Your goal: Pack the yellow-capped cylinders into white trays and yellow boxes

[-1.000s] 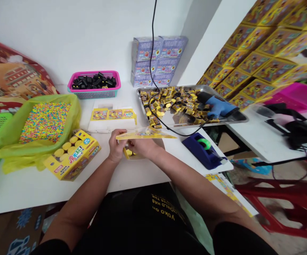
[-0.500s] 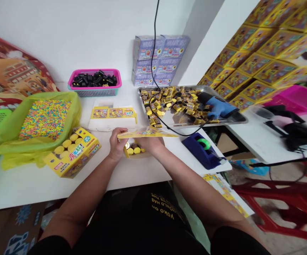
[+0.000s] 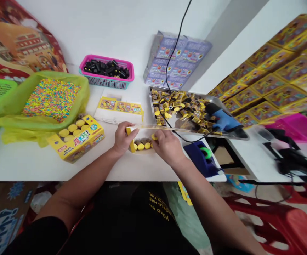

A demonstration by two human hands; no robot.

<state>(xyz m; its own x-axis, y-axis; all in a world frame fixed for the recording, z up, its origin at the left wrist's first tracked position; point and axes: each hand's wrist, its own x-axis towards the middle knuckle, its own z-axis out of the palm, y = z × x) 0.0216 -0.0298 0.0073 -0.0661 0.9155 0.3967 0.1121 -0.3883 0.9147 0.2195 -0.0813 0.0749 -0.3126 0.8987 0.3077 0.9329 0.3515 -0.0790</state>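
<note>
My left hand [image 3: 123, 140] is closed on the left end of a small open box [image 3: 132, 141], its thumb over the yellow side wall. Inside the box, a row of yellow-topped little tubs [image 3: 141, 146] lies along the near side. My right hand [image 3: 169, 146] is at the box's right part, fingertips closed on one yellow-topped tub [image 3: 154, 136]. Left of my hands stands a yellow printed box [image 3: 76, 143] with its top open and several yellow-topped tubs [image 3: 73, 128] showing.
A metal tray [image 3: 153, 102] of wrapped tubs also holds a blue-and-black tool [image 3: 226, 120]. Behind are a pink basket [image 3: 107, 83] of black pieces and flattened cartons [image 3: 120, 106]. Candy beads [image 3: 52, 99] fill a yellow bag, left. A tape dispenser [image 3: 199, 161] sits right; a black cable [image 3: 176, 46] hangs down.
My right hand has come out from behind the raised box flap and now shows with a tub in its fingers. The flap has tilted back, uncovering more tubs. The camera view has shifted.
</note>
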